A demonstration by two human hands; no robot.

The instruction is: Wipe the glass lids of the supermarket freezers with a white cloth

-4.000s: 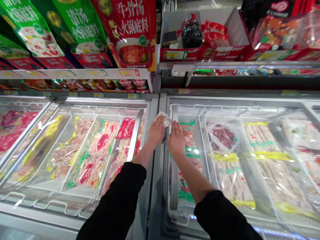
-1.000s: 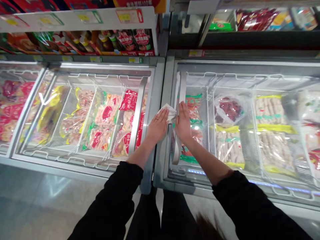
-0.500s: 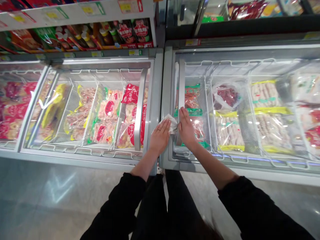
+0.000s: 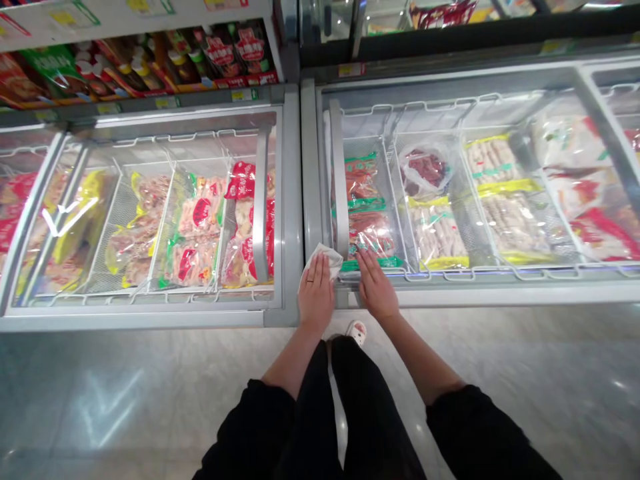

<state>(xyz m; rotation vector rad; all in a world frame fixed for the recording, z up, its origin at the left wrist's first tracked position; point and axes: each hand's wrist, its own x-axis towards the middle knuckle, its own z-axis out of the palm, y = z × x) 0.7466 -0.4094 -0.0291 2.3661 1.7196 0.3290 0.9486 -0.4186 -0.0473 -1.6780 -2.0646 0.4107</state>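
Our left hand [image 4: 316,293] lies flat, fingers spread, pressing the crumpled white cloth [image 4: 325,257] onto the grey freezer frame [image 4: 311,200]; our right hand [image 4: 375,287] rests open on the sliding glass lid [image 4: 450,200] beside it. We judge even pressure best, wiping along the frame's near corner.

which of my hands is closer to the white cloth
Left. Your left hand lies flat on the white cloth at the freezer frame; your right hand rests beside it on the glass lid, just right of the cloth.
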